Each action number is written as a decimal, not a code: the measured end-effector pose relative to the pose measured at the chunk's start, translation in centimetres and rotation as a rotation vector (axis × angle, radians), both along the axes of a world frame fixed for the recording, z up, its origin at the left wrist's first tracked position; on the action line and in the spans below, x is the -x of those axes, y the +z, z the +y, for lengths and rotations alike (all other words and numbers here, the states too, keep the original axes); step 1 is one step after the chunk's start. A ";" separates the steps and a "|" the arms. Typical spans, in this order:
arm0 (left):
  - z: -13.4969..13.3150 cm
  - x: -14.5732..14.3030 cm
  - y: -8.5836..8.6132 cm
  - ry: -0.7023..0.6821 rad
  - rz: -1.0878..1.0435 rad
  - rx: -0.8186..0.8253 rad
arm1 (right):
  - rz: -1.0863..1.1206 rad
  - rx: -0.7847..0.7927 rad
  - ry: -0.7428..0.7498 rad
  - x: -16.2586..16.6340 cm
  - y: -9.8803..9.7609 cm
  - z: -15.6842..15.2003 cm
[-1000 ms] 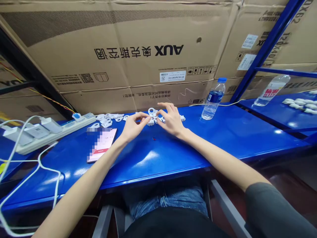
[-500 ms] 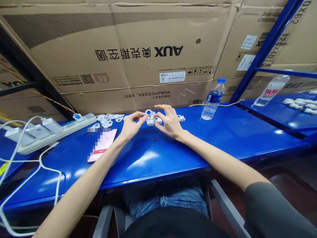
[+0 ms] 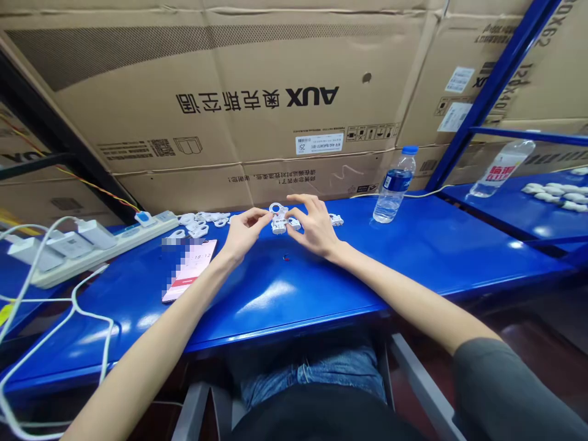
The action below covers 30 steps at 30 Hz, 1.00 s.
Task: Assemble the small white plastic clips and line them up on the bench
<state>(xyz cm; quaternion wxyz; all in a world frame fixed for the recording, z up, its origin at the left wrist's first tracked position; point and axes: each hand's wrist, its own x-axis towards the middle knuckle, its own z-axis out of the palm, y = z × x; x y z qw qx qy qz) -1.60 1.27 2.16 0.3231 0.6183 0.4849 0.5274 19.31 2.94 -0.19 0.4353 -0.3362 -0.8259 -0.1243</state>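
Note:
A small white plastic part with a ring at its top (image 3: 278, 224) is between my two hands, just above or on the blue table. My left hand (image 3: 248, 231) pinches its left side with thumb and index finger. On the opposite side, the thumb and index finger of my right hand (image 3: 315, 228) close on the part, with the other fingers raised. Another white piece (image 3: 293, 224) shows by the right fingertips. A tiny dark and red piece (image 3: 285, 258) lies on the table in front of the hands. Finer details of the part are too small to tell.
Several white ringed parts (image 3: 199, 222) lie left of my hands, and one white part (image 3: 337, 219) to the right. A phone (image 3: 195, 260), a power strip (image 3: 133, 239) with chargers and white cables, and a water bottle (image 3: 397, 187) stand around. Cardboard boxes (image 3: 257, 55) line the back.
My hands and the white part hold nearly the same place. The last digit on the phone's screen appears to have changed.

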 end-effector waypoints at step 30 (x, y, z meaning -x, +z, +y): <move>-0.3 -0.2 0.0 0.064 0.021 -0.072 | -0.011 0.012 0.013 0.2 0.2 -0.4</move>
